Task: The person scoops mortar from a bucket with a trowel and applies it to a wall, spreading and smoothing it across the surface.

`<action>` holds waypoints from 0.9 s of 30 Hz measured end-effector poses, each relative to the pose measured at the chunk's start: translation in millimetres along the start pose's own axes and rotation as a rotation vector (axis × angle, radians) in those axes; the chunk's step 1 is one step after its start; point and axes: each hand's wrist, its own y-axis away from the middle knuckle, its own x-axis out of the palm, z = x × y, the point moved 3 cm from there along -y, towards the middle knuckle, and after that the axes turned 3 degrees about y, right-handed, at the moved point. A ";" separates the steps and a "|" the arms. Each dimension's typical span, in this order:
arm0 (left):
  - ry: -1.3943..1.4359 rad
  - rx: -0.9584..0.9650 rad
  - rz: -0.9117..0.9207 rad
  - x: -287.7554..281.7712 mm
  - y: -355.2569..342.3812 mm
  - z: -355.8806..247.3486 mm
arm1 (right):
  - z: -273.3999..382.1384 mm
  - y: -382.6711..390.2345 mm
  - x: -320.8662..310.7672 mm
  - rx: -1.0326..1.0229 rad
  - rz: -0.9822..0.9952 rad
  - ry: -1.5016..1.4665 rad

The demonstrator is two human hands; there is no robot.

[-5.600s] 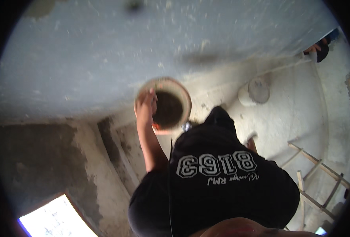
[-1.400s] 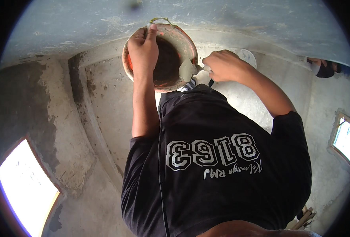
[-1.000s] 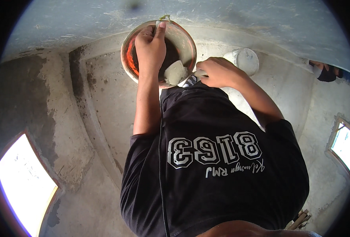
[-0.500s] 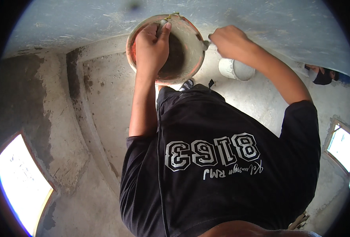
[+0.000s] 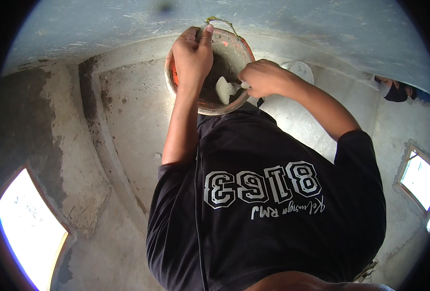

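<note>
A round bucket (image 5: 246,48) with an orange, mortar-smeared inside is held tilted in front of my body, its mouth facing me. My left hand (image 5: 193,60) is closed at its far left side, thumb up, where the wire handle (image 5: 227,22) meets the fist; its exact hold is partly hidden. My right hand (image 5: 261,77) is closed round the handle of a small trowel (image 5: 223,90). The trowel's pale, coated blade is over the bucket's mouth, near the right inner wall. Dark grey mortar (image 5: 215,80) shows inside, partly behind my left wrist.
A bluish-grey wall (image 5: 322,34) rises just beyond the bucket. On the pale floor, a white pail (image 5: 302,70) stands past my right forearm. Another person (image 5: 397,91) is partly visible at the far right. Bright window openings (image 5: 30,228) lie at both sides.
The bucket and my left hand have shifted slightly right and closer to me. My right hand has come left and nearer, bringing the trowel from outside the right rim to over the bucket's mouth.
</note>
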 end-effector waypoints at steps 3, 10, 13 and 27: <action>-0.063 -0.010 0.038 -3.7 7.4 -11.5 | 14.7 -7.0 -5.6 0.046 0.050 -0.045; 0.128 -0.109 -0.027 -34.1 -2.2 20.4 | 9.1 -17.8 -21.4 0.054 -0.064 -0.328; 0.238 -0.214 -0.108 -69.7 -17.1 20.2 | -17.5 -14.7 0.1 0.006 -0.283 -0.457; 0.428 -0.377 -0.137 -129.7 -92.4 44.1 | -24.6 18.5 1.6 -0.058 -0.886 -1.333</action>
